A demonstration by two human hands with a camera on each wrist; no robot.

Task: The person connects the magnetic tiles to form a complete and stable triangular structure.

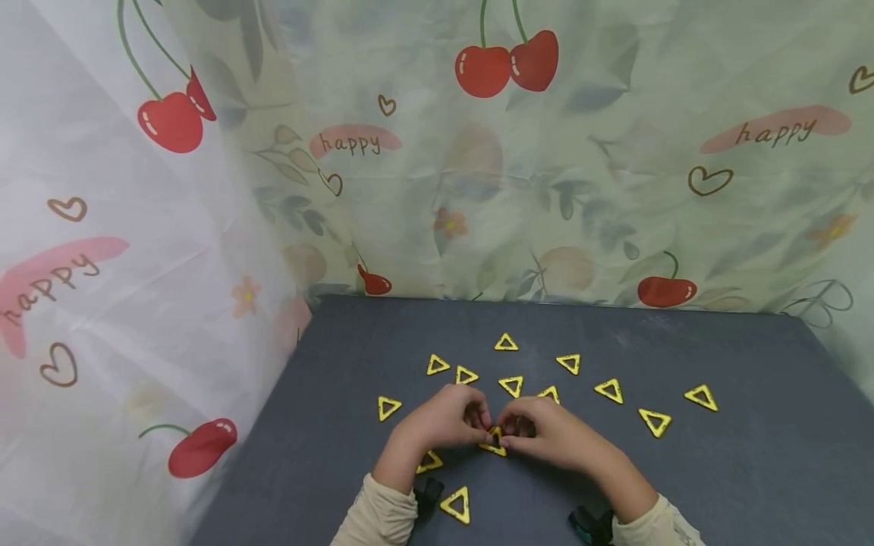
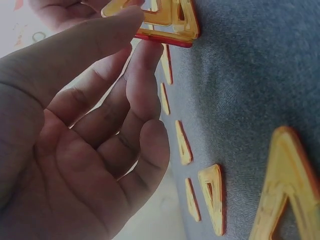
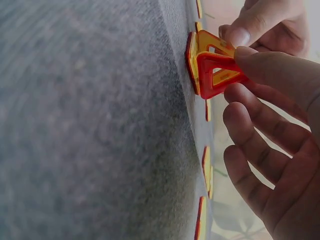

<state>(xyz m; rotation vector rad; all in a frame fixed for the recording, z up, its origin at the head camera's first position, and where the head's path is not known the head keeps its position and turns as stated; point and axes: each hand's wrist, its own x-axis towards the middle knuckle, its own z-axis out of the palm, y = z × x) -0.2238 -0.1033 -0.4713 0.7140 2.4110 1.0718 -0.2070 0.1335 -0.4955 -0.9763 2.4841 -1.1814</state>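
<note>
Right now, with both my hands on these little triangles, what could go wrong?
Your left hand and right hand pinch raised triangles tilted over a flat triangle; if either hand slips, they might topple. Another triangle is partly hidden by your left arm, which could nudge it as you move.

Two hollow triangles (image 3: pixel 205 75), yellow and red, tilted up over flat triangle (image 3: pixel 192 70); yellow triangles (image 1: pixel 654 413) lie scattered left, right, far.
</note>
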